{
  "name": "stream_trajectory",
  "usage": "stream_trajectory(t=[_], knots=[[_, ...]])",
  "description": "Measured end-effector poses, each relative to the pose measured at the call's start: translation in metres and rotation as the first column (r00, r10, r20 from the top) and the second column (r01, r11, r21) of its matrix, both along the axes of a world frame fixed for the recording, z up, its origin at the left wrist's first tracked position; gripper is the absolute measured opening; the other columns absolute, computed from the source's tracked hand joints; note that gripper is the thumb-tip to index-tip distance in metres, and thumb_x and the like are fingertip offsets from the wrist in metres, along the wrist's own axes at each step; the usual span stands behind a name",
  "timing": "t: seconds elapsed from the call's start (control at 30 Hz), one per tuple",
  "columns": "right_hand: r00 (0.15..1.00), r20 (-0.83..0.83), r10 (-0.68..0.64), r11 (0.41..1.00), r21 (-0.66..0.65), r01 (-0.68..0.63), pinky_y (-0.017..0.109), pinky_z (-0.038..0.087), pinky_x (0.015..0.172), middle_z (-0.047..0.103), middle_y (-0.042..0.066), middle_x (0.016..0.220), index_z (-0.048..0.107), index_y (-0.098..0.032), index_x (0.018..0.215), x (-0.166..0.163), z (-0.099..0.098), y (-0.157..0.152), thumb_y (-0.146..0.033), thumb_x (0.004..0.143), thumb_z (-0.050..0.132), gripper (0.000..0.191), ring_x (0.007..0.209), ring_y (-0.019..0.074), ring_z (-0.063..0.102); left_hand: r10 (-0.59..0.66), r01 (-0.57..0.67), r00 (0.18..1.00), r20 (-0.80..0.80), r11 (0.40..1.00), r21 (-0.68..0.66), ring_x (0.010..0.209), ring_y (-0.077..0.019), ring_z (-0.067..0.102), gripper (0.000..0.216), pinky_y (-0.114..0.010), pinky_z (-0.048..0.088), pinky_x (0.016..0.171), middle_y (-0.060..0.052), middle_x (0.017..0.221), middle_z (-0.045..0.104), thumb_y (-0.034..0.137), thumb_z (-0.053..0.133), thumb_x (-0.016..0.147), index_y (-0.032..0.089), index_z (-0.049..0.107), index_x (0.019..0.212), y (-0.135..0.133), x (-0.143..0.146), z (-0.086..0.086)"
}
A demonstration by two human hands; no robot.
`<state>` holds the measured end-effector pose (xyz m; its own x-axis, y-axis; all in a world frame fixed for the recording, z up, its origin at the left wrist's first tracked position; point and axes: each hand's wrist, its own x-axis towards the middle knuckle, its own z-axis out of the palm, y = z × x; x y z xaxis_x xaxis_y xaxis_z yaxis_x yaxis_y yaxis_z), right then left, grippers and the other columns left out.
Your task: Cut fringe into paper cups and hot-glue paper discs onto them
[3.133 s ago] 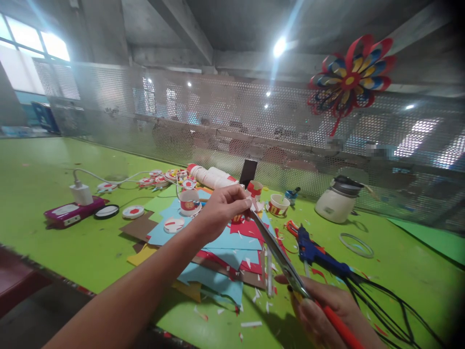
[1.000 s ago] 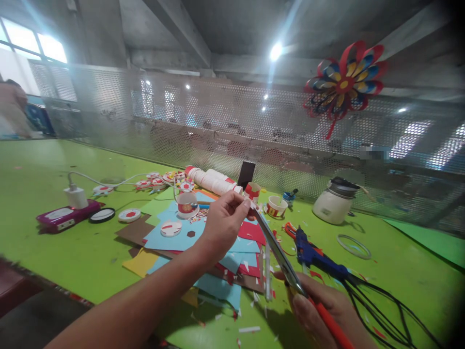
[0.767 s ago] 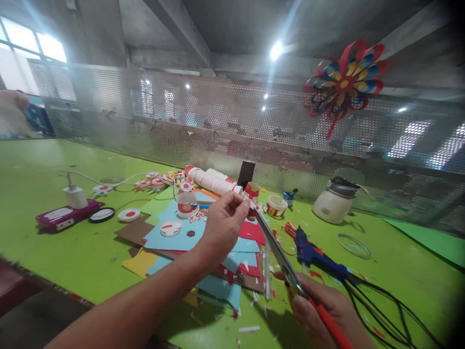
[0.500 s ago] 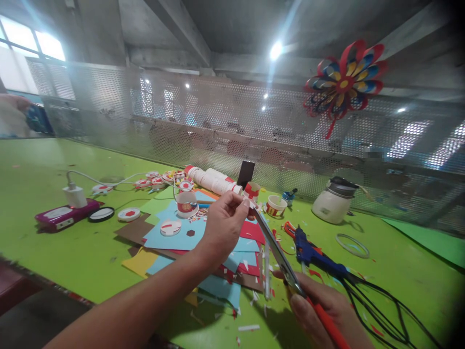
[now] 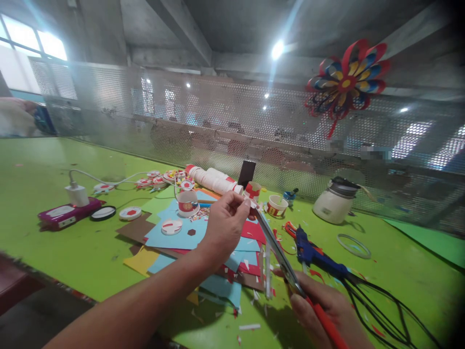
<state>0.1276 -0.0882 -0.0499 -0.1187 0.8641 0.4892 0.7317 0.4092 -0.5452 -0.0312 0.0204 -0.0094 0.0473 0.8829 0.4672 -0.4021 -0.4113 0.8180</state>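
Note:
My left hand (image 5: 223, 228) is raised over the green table (image 5: 54, 252), thumb and fingers pinched on a small white paper piece (image 5: 253, 205). My right hand (image 5: 323, 310) sits low at the right, closed round the red handles of a pair of scissors (image 5: 281, 257). The long metal blades slant up to the left and their tips meet the paper at my left fingertips. Below both hands lies a pile of coloured paper sheets (image 5: 181, 237) in blue, red, brown and yellow, with small scraps scattered around.
A blue glue gun (image 5: 312, 254) with black cables lies right of the pile. Behind are paper cups (image 5: 278, 204), a stack of white cups (image 5: 214, 179), a white pot (image 5: 334, 203), a ring (image 5: 354, 245), a charger and magenta device (image 5: 69, 211). A paper flower (image 5: 345, 82) hangs on the mesh screen.
Almost nothing differs: both hands keep their hold and the scissor tips stay at the paper. The view shifts slightly, and a blurred person at the far left edge has moved.

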Motion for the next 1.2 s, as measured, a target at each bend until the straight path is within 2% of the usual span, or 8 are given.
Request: stream_trajectory(t=[0.27,0.5,0.73,0.9,1.1,1.2], knots=[[0.999,-0.030,-0.020,0.999,0.027,0.021,0.020,0.040,0.047,0.058,-0.002,0.059,0.070,-0.018,0.101,0.002,-0.005,0.001,-0.046,0.083,0.049,0.039,0.047,0.0121,0.049,-0.001,0.001,1.000,0.015,1.000,-0.002,0.061,-0.0093,0.058,0.011,-0.023,0.048,0.063,-0.002,0.068,0.062,0.020,0.057,0.077,0.013,0.052,0.070,0.000,0.001,-0.002],[0.999,-0.012,-0.030,0.999,0.017,0.030,0.021,0.038,0.045,0.056,-0.002,0.055,0.070,-0.016,0.101,0.003,-0.007,0.001,-0.044,0.084,0.048,0.040,0.044,0.0120,0.047,0.013,-0.013,1.000,0.007,1.000,0.001,0.068,-0.0108,0.059,0.011,-0.023,0.048,0.064,-0.002,0.068,0.062,0.021,0.058,0.077,0.013,0.053,0.071,0.001,0.001,-0.003],[0.999,0.027,-0.035,0.999,0.039,0.034,0.023,0.040,0.047,0.057,0.000,0.056,0.071,-0.016,0.101,0.008,-0.014,0.003,-0.045,0.084,0.048,0.041,0.046,0.0144,0.051,0.004,-0.004,1.000,-0.003,1.000,-0.002,0.059,-0.0090,0.056,0.012,-0.024,0.047,0.062,0.001,0.062,0.057,0.022,0.058,0.077,0.013,0.052,0.070,0.002,0.001,-0.005],[0.997,0.051,-0.050,0.998,0.042,0.048,0.023,0.039,0.046,0.059,0.001,0.057,0.071,-0.014,0.099,0.006,-0.012,0.002,-0.045,0.084,0.047,0.042,0.045,0.0140,0.050,-0.009,0.009,1.000,0.007,1.000,-0.009,0.063,-0.0096,0.057,0.013,-0.023,0.047,0.063,-0.001,0.066,0.058,0.022,0.058,0.077,0.013,0.052,0.070,0.000,0.001,-0.003],[0.999,-0.046,-0.014,1.000,-0.022,0.013,0.023,0.043,0.057,0.062,0.003,0.069,0.069,-0.016,0.100,0.006,-0.009,0.002,-0.047,0.082,0.050,0.041,0.058,0.0158,0.056,-0.031,0.030,0.999,-0.016,0.999,-0.015,0.060,-0.0089,0.055,0.014,-0.024,0.047,0.063,0.000,0.063,0.057,0.022,0.058,0.077,0.014,0.051,0.069,0.003,-0.003,0.000],[0.993,-0.108,0.038,0.992,-0.112,-0.051,0.022,0.039,0.049,0.053,0.000,0.062,0.067,-0.016,0.100,0.007,-0.007,0.001,-0.050,0.084,0.044,0.044,0.050,0.0127,0.047,-0.089,0.088,0.995,-0.040,0.996,-0.007,0.059,-0.0089,0.055,0.013,-0.024,0.047,0.062,-0.001,0.064,0.058,0.021,0.058,0.077,0.013,0.052,0.068,0.006,-0.007,0.002]])
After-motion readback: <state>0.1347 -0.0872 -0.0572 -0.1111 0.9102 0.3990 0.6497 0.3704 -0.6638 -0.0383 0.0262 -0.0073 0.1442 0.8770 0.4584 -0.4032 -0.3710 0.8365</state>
